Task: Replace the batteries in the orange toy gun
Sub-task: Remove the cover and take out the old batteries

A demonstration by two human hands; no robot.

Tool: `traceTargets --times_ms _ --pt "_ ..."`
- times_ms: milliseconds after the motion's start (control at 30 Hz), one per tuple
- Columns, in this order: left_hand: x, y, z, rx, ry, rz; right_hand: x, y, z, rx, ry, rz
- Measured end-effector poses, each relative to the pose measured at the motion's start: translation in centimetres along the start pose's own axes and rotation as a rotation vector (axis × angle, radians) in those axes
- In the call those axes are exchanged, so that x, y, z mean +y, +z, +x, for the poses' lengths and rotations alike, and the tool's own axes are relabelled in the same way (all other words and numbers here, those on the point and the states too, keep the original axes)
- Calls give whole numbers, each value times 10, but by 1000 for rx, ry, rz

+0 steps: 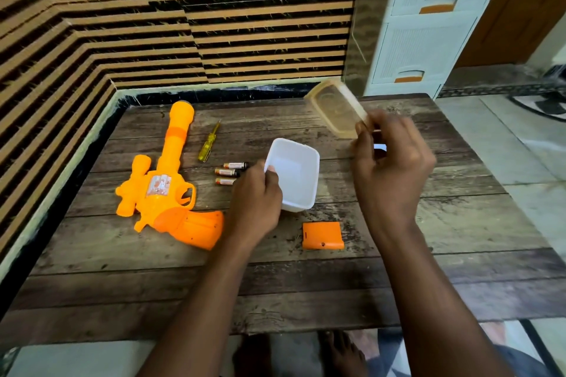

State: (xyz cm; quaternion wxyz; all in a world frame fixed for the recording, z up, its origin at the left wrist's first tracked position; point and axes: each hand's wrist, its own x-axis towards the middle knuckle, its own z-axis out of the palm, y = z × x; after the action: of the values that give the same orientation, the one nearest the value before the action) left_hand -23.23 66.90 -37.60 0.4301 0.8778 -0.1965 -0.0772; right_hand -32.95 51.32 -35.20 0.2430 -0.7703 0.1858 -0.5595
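Observation:
The orange toy gun (167, 187) lies on its side at the left of the wooden table (306, 278), barrel pointing away. Three batteries (229, 173) lie side by side just right of it. Its orange battery cover (322, 236) rests loose near the middle front. My left hand (256, 196) grips the near left rim of a white plastic container (295, 176), which is tilted and looks empty. My right hand (390, 162) holds a clear, amber-tinted lid (337, 109) up above the table's far right, blurred by motion.
A yellow-handled screwdriver (208, 144) lies behind the batteries. Striped tiled walls close the left and far sides. A white drawer unit (428, 18) stands beyond the far right corner. My bare feet show under the near edge.

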Motion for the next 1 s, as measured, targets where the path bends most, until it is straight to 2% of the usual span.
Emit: traceTargets --times_ms 100,233,433,667,767,900,1000 --pt "-2 5 2 6 -91 -11 -2 5 -6 -50 -20 2" --pt "9 19 1 111 -70 134 -2 8 -10 -79 -38 -6" --pt "27 37 -6 80 -37 292 -2 5 -12 -99 -30 -33" --pt "25 31 -3 50 -46 241 -2 2 -12 -127 -51 -39" --pt "26 15 -4 165 -18 164 -7 5 -12 -115 -52 -14" --pt "16 -15 5 319 68 337 -16 30 -12 -173 -20 35" --pt "-2 -30 12 234 105 484 -20 63 -3 -299 -75 -16"
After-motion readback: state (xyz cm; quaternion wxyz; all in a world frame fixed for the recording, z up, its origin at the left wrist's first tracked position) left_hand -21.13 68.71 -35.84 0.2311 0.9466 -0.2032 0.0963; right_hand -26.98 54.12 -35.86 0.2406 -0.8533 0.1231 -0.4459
